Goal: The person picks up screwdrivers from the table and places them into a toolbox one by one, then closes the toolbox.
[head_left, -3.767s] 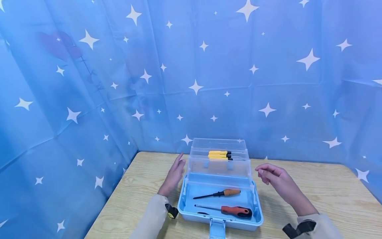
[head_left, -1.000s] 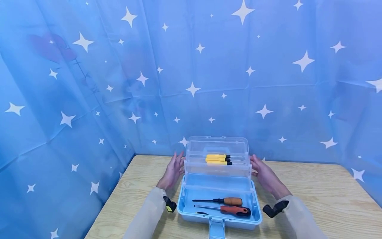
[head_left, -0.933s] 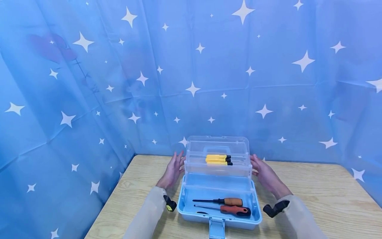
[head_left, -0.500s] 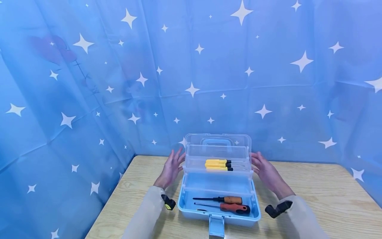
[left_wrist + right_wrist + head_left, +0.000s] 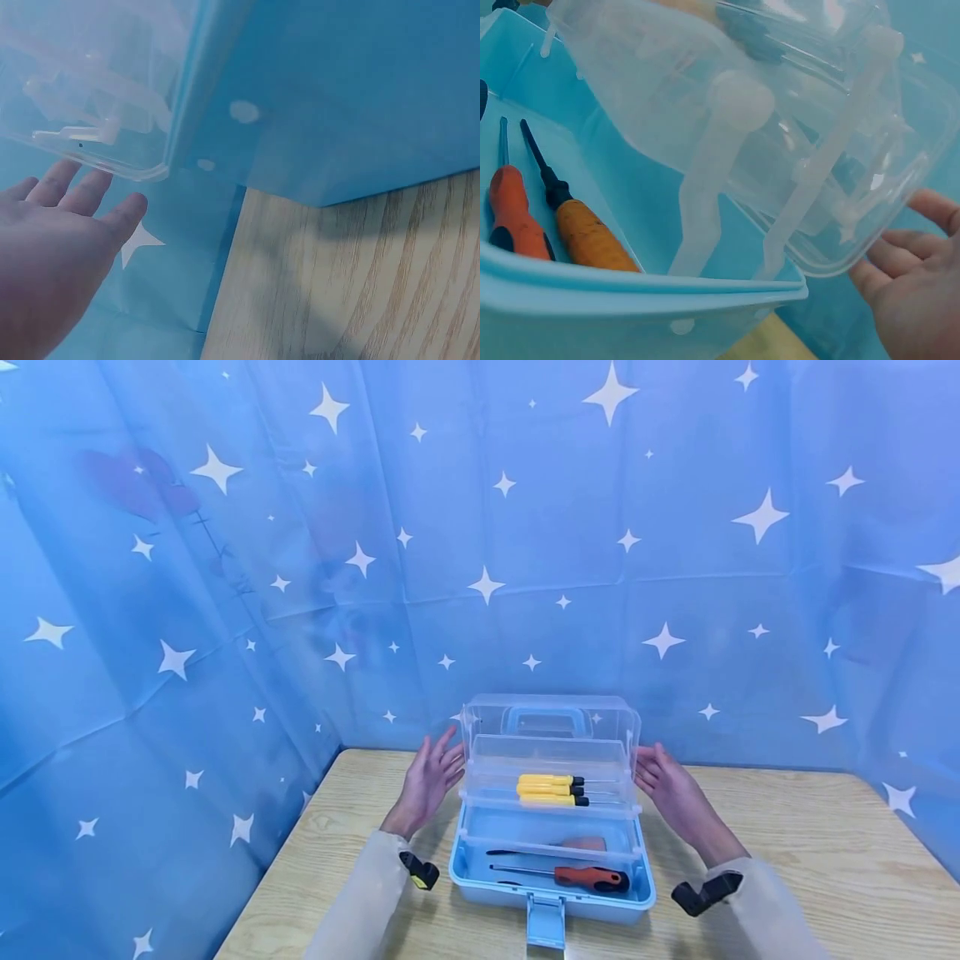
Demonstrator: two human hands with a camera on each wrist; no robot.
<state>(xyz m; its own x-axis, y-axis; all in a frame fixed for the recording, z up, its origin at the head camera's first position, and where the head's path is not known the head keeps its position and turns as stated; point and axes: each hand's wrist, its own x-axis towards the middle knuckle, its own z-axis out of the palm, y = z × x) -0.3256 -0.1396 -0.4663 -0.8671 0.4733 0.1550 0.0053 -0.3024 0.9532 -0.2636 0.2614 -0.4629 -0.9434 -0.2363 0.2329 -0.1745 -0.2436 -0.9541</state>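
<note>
A light-blue toolbox (image 5: 517, 897) stands with its clear lid (image 5: 478, 720) raised at the back, a blue handle (image 5: 513, 720) on it. My left hand (image 5: 424, 783) is at the lid's left side, fingers extended; in the left wrist view the fingertips reach the lid's lower edge. On the opposite side my right hand (image 5: 678, 797) has its fingers at the lid's edge, loosely straight. Between them, a clear tray (image 5: 491, 781) carries several yellow-handled screwdrivers (image 5: 546, 790). Inside the base lie a red-handled screwdriver (image 5: 588, 877) and an orange-handled screwdriver (image 5: 592, 236), the latter partly behind the lower tray.
The front latch (image 5: 545, 922) hangs down over the wooden table (image 5: 337, 843). A blue star-patterned curtain (image 5: 420, 635) rises behind the table and along its left. White linkage arms (image 5: 705, 187) join the trays to the base.
The lid and trays have swung forward and down toward the front, showing more of the lid and its handle. Both hands, earlier apart from the box, came to the lid's sides and moved with it.
</note>
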